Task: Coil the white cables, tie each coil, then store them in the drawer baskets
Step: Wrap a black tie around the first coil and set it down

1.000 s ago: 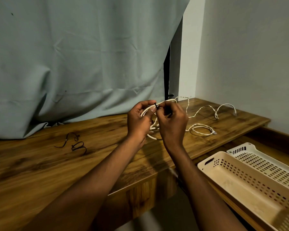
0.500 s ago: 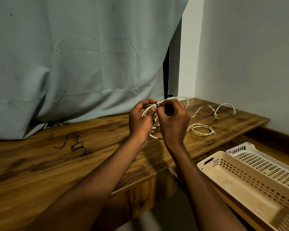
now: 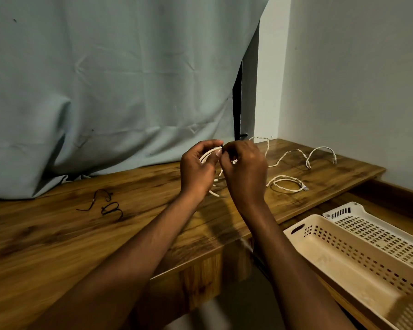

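Note:
Both hands are raised above the wooden desk [image 3: 57, 234], pinched together on a white cable coil [image 3: 206, 155]. My left hand [image 3: 196, 167] grips the coil's strands. My right hand [image 3: 244, 167] pinches a small black tie at the coil's top, where the fingertips meet. The lower loop of the coil [image 3: 216, 192] shows between my wrists. A loose white cable [image 3: 289, 184] lies on the desk to the right, and another white cable [image 3: 320, 151] arches behind it. Two perforated baskets sit low right: a cream basket [image 3: 303, 222] and a white basket [image 3: 351, 207].
Black twist ties [image 3: 107, 206] lie on the desk at left. A pale green curtain [image 3: 105, 91] hangs behind the desk. A white wall [image 3: 355, 91] closes the right side. The baskets rest in an open drawer below the desk edge.
Hands and coil have stayed almost in place; the fingers of my right hand have shifted slightly at the tie. The cables on the desk have not moved.

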